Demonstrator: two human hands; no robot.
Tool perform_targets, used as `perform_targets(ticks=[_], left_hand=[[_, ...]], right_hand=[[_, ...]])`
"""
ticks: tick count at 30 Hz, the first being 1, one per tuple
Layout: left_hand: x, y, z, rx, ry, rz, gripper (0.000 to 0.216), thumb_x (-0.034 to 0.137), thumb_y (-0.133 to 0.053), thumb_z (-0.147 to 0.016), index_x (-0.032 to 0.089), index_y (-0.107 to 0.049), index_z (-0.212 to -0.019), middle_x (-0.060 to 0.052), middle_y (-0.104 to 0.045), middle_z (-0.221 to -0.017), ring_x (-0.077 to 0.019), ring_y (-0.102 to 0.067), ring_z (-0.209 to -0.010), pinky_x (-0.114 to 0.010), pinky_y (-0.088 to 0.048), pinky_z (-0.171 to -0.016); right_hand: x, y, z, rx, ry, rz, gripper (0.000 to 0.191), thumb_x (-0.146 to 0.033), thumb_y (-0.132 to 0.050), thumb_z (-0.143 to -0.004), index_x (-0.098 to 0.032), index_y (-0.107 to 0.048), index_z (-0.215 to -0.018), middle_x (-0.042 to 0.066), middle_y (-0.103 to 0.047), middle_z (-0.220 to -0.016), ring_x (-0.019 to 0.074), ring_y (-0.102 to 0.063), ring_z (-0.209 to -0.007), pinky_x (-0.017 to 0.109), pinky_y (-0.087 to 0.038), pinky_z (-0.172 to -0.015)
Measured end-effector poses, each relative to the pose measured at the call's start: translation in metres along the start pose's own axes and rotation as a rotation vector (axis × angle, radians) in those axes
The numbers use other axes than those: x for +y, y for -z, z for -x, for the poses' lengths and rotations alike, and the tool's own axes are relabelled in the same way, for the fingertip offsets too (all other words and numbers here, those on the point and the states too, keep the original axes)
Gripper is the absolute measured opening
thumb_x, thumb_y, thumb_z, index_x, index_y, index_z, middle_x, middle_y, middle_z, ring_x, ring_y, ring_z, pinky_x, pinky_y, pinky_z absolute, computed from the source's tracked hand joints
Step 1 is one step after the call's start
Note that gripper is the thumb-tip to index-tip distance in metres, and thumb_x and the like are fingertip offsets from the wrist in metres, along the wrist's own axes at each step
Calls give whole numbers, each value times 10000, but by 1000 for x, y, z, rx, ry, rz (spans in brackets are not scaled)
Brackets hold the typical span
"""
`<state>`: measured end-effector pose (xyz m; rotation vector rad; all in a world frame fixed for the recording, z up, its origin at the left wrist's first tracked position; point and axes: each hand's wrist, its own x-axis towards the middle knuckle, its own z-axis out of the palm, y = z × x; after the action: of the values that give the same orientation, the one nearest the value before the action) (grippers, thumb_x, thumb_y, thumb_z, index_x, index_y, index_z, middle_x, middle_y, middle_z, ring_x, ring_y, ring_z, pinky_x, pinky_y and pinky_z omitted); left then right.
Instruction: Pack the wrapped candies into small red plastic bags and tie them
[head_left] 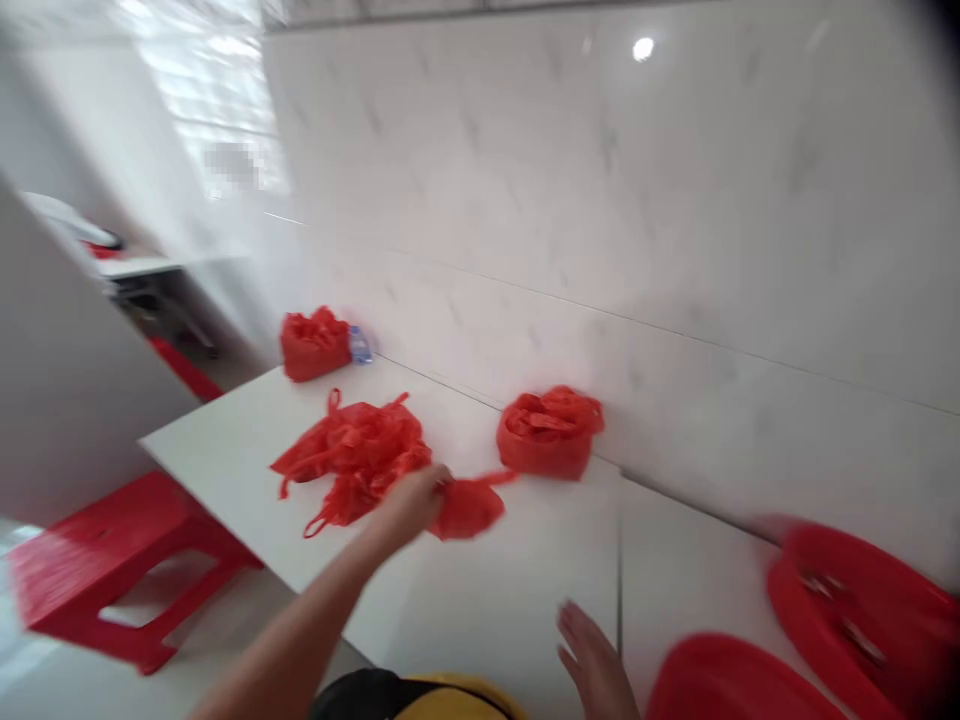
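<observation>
My left hand (420,500) reaches over the white table (510,590), its fingers closed on a red plastic bag (471,508) that hangs out to the right and is smeared by motion. Just left of it lies a loose pile of crumpled red plastic bags (367,445), several with loop handles showing. Lower down, my right hand (589,650) is near the table's front edge, fingers stretched out and slightly apart, with nothing in them. Against the wall sits a red bag bundle (547,440), its top stuffed with folds of red plastic.
Another red bundle (315,345) stands at the far table corner beside a small clear bottle (360,345). Two red basins (862,610) (735,680) occupy the right side; the farther one holds small items. A red stool (127,550) is on the floor at left. A tiled wall (600,200) bounds the back.
</observation>
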<state>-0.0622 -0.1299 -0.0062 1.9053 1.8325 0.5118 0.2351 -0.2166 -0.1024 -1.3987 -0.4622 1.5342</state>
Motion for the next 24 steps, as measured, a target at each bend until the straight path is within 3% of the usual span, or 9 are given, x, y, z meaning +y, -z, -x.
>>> perform_targets(ticks=[2,4,6,8,12,17,24], left_hand=[[-13,27,-8,229,51,27,316,150,-417,-782,197,-623,-1017,-42,-695,-982,-187,-619,-900,-273,-455,-793],[-27,46,-20,423,162,10,306,235,-460,-810,199,-609,-1075,-25,-684,-964,-188,-613,-873,-276,-454,-774],[-39,56,-30,499,277,-53,341,314,-462,-842,204,-587,-1138,-15,-670,-956,-188,-601,-854,-284,-456,-753],[-49,55,-34,537,368,-138,397,384,-420,-879,207,-539,-1214,-31,-625,-1119,-207,-584,-948,-321,-459,-800],[-63,32,-32,388,333,-245,518,496,-302,-931,222,-373,-1365,-78,-442,-1397,-264,-493,-1181,-390,-450,-885],[-78,2,-30,205,238,-330,503,457,-291,-941,172,-401,-1341,-119,-396,-1443,-268,-379,-1315,-404,-382,-999],[-81,-6,-27,122,249,-306,554,478,-325,-928,166,-376,-1382,-130,-323,-1493,-293,-342,-1343,-436,-374,-1017]], right_hand=[[-28,-10,8,-105,-14,-175,407,-571,-739,-665,-274,-711,-943,68,-676,-1125,251,-584,-1134,389,-483,-898],[-60,-23,22,-229,2,-381,393,-562,-674,-743,-237,-702,-962,53,-691,-1031,206,-618,-1035,347,-499,-850],[-89,-35,38,-283,34,-538,342,-531,-624,-802,-218,-691,-924,32,-684,-942,164,-628,-919,299,-503,-785],[-107,-43,52,-331,56,-639,332,-521,-583,-836,-208,-678,-891,23,-662,-902,148,-614,-861,282,-498,-753],[-117,-48,71,-411,72,-718,355,-547,-538,-855,-211,-653,-867,16,-607,-861,141,-575,-821,277,-484,-732],[-118,-50,80,-432,84,-710,375,-574,-511,-859,-217,-617,-808,1,-522,-780,126,-511,-728,267,-459,-677],[-119,-53,90,-508,65,-766,389,-569,-479,-879,-208,-581,-776,-11,-466,-746,112,-468,-694,254,-434,-650]])
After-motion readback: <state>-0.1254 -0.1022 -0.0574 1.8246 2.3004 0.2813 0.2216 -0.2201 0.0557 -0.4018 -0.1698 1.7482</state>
